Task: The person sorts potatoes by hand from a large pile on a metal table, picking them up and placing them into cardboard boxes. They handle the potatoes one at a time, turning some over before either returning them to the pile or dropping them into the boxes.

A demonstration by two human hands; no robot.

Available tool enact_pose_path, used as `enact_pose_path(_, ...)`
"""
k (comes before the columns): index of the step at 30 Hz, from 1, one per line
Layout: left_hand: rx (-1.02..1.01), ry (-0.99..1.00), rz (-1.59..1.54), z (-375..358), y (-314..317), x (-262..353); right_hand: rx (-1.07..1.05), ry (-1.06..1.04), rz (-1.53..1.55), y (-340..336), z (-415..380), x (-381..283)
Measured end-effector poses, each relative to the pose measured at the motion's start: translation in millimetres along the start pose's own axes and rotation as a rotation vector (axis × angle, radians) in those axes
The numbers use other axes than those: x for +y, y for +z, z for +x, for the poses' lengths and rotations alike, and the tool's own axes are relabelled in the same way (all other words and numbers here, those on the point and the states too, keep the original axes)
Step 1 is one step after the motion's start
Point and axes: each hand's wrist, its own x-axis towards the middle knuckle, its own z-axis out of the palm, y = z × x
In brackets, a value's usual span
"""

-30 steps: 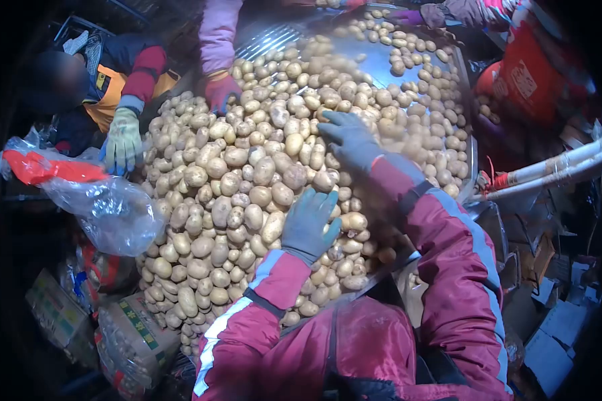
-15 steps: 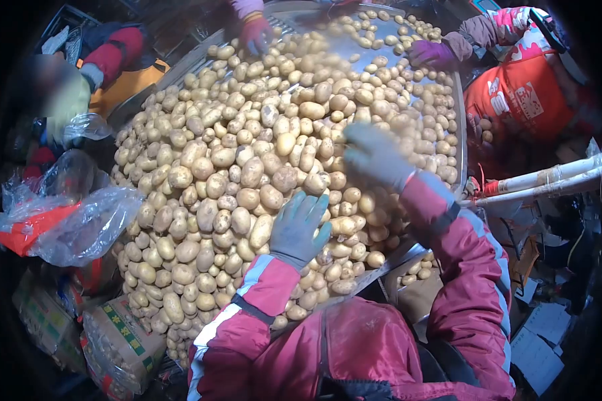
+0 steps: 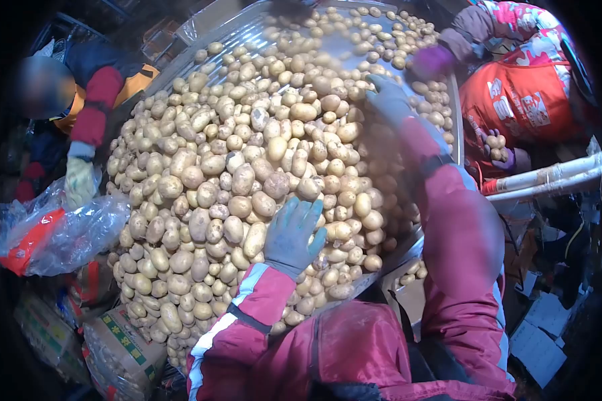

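Observation:
A large heap of potatoes point(image 3: 214, 167) covers a metal sorting table point(image 3: 237, 41). My left hand point(image 3: 293, 235), in a grey-green glove, rests flat on the near part of the heap, fingers stretched and holding nothing. Farther forward, my right hand point(image 3: 389, 100), in a similar glove, reaches over the right side of the heap. Its fingers look extended, with no potato visible in them; its underside is hidden. My right forearm covers some potatoes beneath it.
At right, a person in a red apron point(image 3: 515, 100) has purple gloves, one holding small potatoes point(image 3: 495, 146). At left, another person's gloved hand point(image 3: 80, 182) touches a clear plastic bag point(image 3: 80, 230). A potato sack point(image 3: 124, 344) stands lower left; white poles point(image 3: 548, 175) jut in right.
My right hand has moved forward, away from me, over the heap. My left hand stays nearly in place. The left person's hand has come down to the plastic bag.

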Motion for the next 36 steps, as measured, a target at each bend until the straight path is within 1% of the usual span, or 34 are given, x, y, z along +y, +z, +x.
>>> enact_pose_path(1,0.001,-0.008,0.010,0.4,-1.1,0.0,-0.045,0.056,-0.010,14.3,8.3,-7.8)
enact_pose_path(3,-0.019,-0.002,0.011,1.9,-2.2,1.2,-0.154,0.111,-0.171,37.6,-1.7,-23.4)
enact_pose_path(4,-0.015,-0.003,0.013,1.6,-2.4,0.7,-0.168,0.164,-0.258,44.5,1.1,-27.3)
enact_pose_path(5,-0.016,-0.006,0.019,2.3,-1.4,-2.0,-0.169,0.161,-0.251,44.4,8.4,-27.6)
enact_pose_path(7,0.009,0.015,0.013,-0.7,2.7,-2.1,-0.224,0.421,0.421,38.3,8.9,0.2)
enact_pose_path(8,0.017,0.016,0.007,1.8,3.6,-2.2,-0.184,0.358,0.637,28.0,11.4,18.1)
enact_pose_path(9,0.008,0.011,0.010,0.9,3.3,-2.2,-0.181,0.386,0.878,-9.0,4.1,14.2)
enact_pose_path(11,0.002,0.002,0.004,-0.6,2.0,-2.6,-0.139,0.565,1.100,-35.5,-11.3,20.6)
enact_pose_path(13,0.009,0.007,0.019,-0.6,1.8,-1.4,-0.065,0.807,1.449,-85.4,-47.9,-2.5)
enact_pose_path(14,0.002,0.003,0.017,-0.4,1.8,-1.0,-0.177,0.868,1.401,-74.4,-49.0,16.2)
enact_pose_path(15,0.009,0.006,0.019,0.6,2.0,-0.9,-0.174,0.859,1.402,-72.1,-49.7,8.9)
enact_pose_path(17,0.029,0.011,0.050,-2.4,3.6,0.7,-0.446,0.333,0.394,-55.4,-56.0,-32.4)
enact_pose_path(19,0.036,0.017,0.055,-5.2,5.8,0.7,-0.277,0.015,0.085,-41.7,-71.3,-81.9)
enact_pose_path(20,0.052,0.022,0.055,-4.3,6.5,-0.2,-0.272,0.013,0.089,-22.6,-73.1,-75.9)
enact_pose_path(21,0.049,0.023,0.058,-5.7,6.6,0.4,-0.276,-0.093,-0.127,12.8,-78.0,-61.9)
enact_pose_path(22,0.054,0.021,0.065,-5.2,7.0,0.4,-0.275,-0.205,-0.345,32.1,-76.6,-54.4)
enact_pose_path(23,0.058,0.013,0.072,-6.2,7.0,0.2,-0.274,-0.211,-0.342,26.8,-71.2,-55.6)
enact_pose_path(25,0.060,0.014,0.080,-7.6,7.3,-1.0,-0.644,0.378,0.729,-6.3,-62.9,-53.4)
enact_pose_path(26,0.067,0.010,0.082,-7.2,8.8,-0.2,-0.678,0.438,0.990,-25.3,-65.3,-49.4)
enact_pose_path(27,0.074,0.008,0.074,-5.8,9.4,0.2,-0.577,0.586,1.438,-18.2,-73.7,-34.8)
enact_pose_path(29,0.054,0.003,0.090,-6.4,7.5,1.7,-0.510,0.818,1.566,-74.8,-104.4,-57.0)
enact_pose_path(30,0.048,-0.012,0.074,-6.5,7.2,3.2,-0.641,0.607,1.680,-77.6,-113.0,-48.4)
enact_pose_path(31,0.041,0.000,0.067,-6.9,7.8,3.1,-0.656,0.610,1.766,-78.8,-123.4,-40.7)
enact_pose_path(32,0.066,0.016,0.076,-7.4,9.4,2.2,-0.617,0.670,1.768,-80.3,-136.6,-32.9)
enact_pose_path(33,0.091,0.033,0.086,-7.5,10.4,2.4,-0.577,0.728,1.769,-89.6,-147.9,-42.0)
enact_pose_path(34,0.089,0.037,0.097,-7.4,9.9,4.0,-0.397,0.860,1.695,-91.4,-159.7,-53.7)
enact_pose_path(35,0.083,0.049,0.096,-7.9,9.7,4.8,-0.492,0.860,1.624,-110.4,-170.9,-54.1)
enact_pose_path(36,0.082,0.047,0.099,-8.0,9.9,4.5,-0.554,0.730,1.465,-115.4,-183.2,-38.0)
